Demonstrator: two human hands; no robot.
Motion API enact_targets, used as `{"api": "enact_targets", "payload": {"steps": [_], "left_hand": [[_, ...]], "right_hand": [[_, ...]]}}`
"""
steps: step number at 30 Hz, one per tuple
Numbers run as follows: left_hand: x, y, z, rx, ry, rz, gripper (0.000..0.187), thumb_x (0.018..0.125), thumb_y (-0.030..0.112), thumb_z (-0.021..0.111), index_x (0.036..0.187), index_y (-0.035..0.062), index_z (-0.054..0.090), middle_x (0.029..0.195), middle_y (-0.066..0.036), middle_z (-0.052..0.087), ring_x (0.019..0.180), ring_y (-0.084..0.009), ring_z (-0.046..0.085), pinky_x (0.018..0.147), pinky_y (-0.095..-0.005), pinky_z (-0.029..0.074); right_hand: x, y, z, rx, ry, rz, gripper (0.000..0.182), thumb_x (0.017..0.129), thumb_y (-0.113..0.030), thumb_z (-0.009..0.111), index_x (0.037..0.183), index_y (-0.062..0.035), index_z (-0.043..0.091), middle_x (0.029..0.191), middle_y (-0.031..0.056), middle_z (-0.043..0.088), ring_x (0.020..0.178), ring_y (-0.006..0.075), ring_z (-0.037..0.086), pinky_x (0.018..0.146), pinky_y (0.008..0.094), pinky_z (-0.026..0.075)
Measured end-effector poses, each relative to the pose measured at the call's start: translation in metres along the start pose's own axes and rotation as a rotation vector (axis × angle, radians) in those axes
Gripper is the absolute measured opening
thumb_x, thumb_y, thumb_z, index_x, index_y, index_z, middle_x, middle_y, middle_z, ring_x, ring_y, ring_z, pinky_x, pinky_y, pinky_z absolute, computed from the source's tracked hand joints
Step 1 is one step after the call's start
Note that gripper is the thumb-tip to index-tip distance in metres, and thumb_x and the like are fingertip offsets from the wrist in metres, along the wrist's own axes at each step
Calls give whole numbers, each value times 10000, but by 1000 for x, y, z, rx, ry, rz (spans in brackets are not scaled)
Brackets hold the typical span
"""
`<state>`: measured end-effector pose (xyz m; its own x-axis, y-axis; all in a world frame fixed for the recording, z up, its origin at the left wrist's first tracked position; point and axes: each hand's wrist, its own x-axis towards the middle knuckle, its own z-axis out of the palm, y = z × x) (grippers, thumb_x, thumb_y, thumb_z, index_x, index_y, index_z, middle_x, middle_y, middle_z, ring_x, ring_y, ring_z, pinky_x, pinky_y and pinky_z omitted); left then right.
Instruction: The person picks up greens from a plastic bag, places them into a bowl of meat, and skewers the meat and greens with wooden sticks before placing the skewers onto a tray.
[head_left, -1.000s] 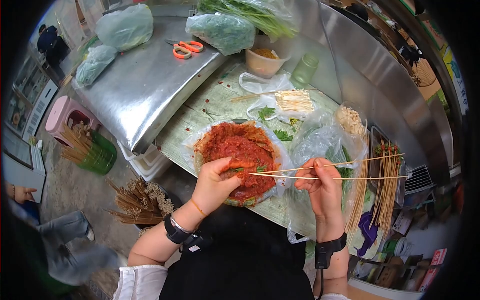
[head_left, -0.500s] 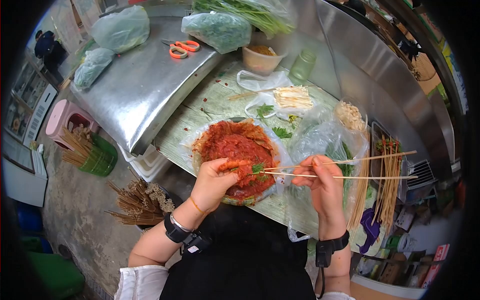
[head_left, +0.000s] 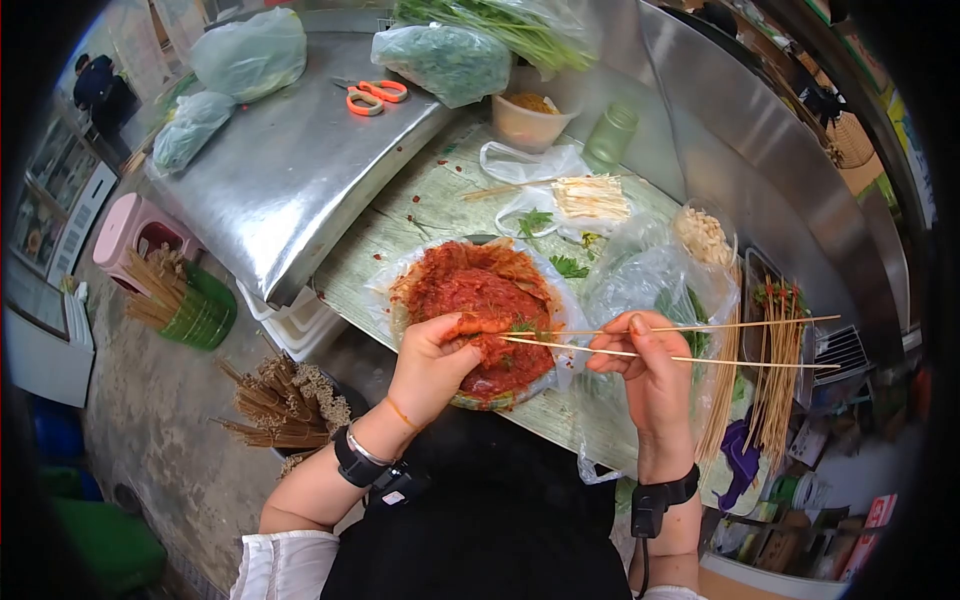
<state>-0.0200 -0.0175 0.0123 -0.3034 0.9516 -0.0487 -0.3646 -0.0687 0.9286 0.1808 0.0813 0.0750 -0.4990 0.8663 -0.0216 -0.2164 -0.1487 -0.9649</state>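
Skewers (head_left: pixel 740 325) over red-coated meat (head_left: pixel 480 290) in lined bowl (head_left: pixel 400 320) — right fingers (head_left: pixel 640 340) pinch both sticks, left fingers (head_left: pixel 455 345) pinch a piece at the tips. Clear bag (head_left: pixel 640 290) crowds beneath (right side). Pale worktop (head_left: pixel 375 235), steel counter (head_left: pixel 300 150) — concrete floor (head_left: pixel 150 400).

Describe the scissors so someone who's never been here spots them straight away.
Find the shiny steel counter at the picture's upper left. Near its right end, just left of a clear bag of leafy greens, lie the scissors. Two bright orange loop handles set them apart from the pale bags.
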Motion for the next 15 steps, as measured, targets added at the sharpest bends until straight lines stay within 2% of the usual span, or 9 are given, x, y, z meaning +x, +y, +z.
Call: {"api": "enact_targets", "payload": {"steps": [10,15], "left_hand": [[-4,11,1,-174,-62,-106,358,787,-106,493,1137,-50,550,1094,-92,601,960,-137,585,860,-256,477],[0,0,-6,25,-59,-72,328,811,-74,518,1137,-53,549,1074,-89,607,931,-132,596,812,-251,497]], "right_hand": [[2,-2,0,-107,5,1,288,929,-232,461,908,37,563,776,158,638,617,202,645,586,263,538],[3,-3,2,-107,-13,23,282,926,-233,467,910,32,563,775,155,640,630,206,647,593,273,537]]}}
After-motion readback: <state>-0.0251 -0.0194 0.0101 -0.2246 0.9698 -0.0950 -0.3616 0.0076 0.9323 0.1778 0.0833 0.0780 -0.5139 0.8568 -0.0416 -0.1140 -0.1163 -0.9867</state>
